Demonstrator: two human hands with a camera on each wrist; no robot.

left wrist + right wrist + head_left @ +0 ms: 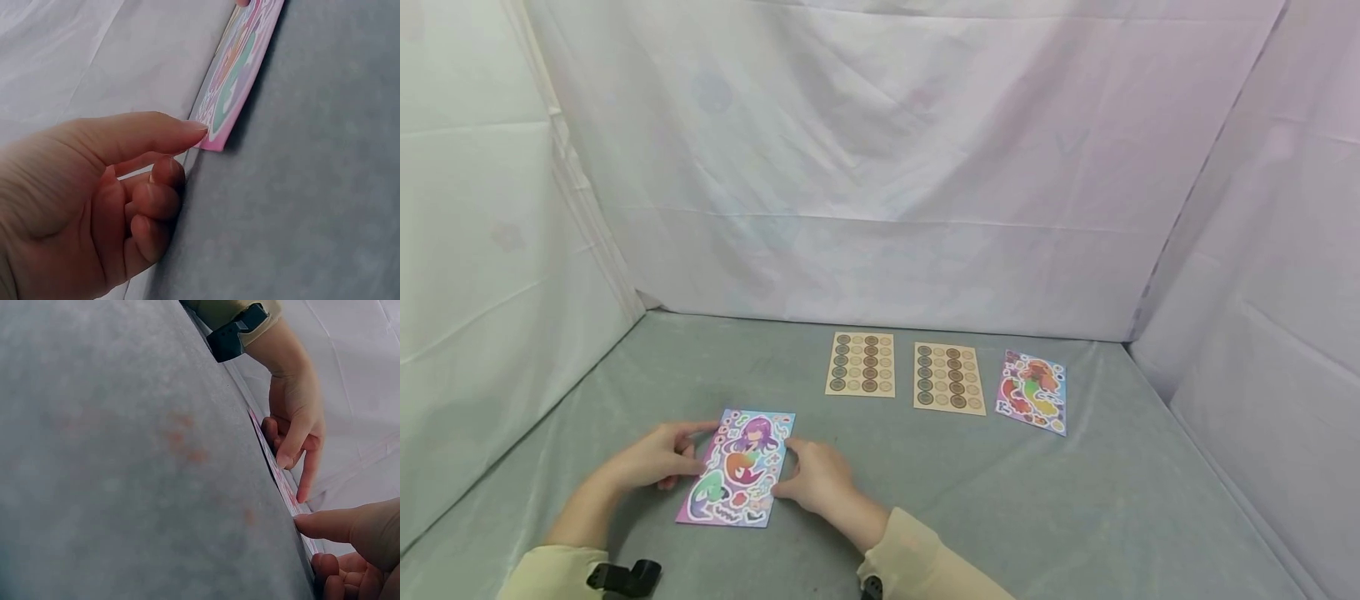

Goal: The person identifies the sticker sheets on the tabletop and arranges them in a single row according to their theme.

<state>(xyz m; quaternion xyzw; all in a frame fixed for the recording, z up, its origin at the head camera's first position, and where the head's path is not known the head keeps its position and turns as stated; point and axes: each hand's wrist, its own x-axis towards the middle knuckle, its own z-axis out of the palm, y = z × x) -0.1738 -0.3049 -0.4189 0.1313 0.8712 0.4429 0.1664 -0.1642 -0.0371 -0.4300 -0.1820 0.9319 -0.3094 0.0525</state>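
A colourful mermaid sticker sheet [741, 471] lies on the grey cloth between the two hands. At its left edge, the left hand [658, 457] touches it with index finger and thumb set apart. The left wrist view has that hand [106, 194] with its thumb at a corner of the sheet [231, 81] and the other fingers bent below. My right hand [823, 479] touches the opposite edge with index finger and thumb. In the right wrist view the sheet [284, 478] appears edge-on, the right thumb against it; whether either hand pinches it is unclear.
Two tan sheets of round stickers, one at the centre back [861, 365] and one beside it [949, 378], lie on the grey cloth [1037, 508]. Right of them is another mermaid sticker sheet [1033, 392]. White curtains [880, 167] hang behind and at both sides.
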